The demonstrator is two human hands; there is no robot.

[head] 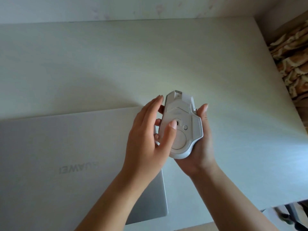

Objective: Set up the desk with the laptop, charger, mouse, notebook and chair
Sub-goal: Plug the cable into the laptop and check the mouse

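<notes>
A white computer mouse point(182, 120) is held upside down above the desk, its underside facing me. My right hand point(202, 147) cradles it from below and the right. My left hand point(148, 135) grips its left side, with the thumb pressed on the underside near the small switch. A closed silver laptop point(66, 164) lies flat on the white desk point(116, 64) at the lower left, partly under my left forearm. The charger, the notebook and the chair are out of sight.
A pale wall runs along the desk's far edge. Patterned brown and cream fabric point(291, 55) lies past the desk's right edge. Dark objects show below the front right corner point(290, 217).
</notes>
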